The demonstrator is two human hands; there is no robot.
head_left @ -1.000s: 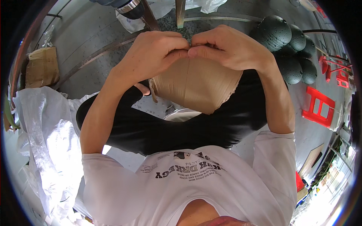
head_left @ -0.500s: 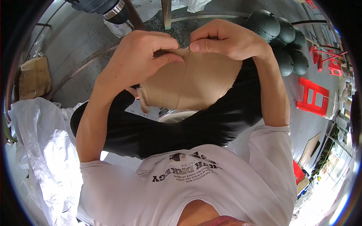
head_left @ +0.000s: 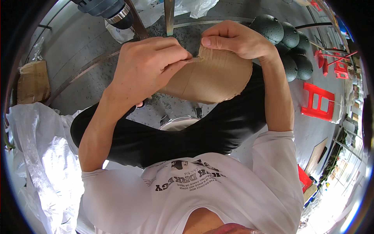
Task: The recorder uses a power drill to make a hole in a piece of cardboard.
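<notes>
A piece of brown corrugated cardboard (head_left: 212, 78) with a curved, ragged edge hangs above my lap, between my two hands. My left hand (head_left: 150, 64) is closed, its thumb and fingers pinching a narrow torn flap at the cardboard's upper left edge. Close beside it, my right hand (head_left: 237, 41) grips the top edge, thumb laid over the face and fingers curled behind. Between the hands the edge looks rough and torn. My left hand covers the far left part of the sheet.
A power drill (head_left: 107, 11) juts in at the upper left, near brown bars (head_left: 169, 17). Dark green dotted balls (head_left: 267, 29) cluster at the upper right, with a red stool (head_left: 319, 102) beyond. Left are a cardboard box (head_left: 33, 82) and clear plastic sheeting (head_left: 43, 156). Green bits litter the floor.
The cardboard has tilted and shifted right, uncovering floor and a round pale seat below. My left hand has closed on a flap, and the edge between the hands now looks torn.
</notes>
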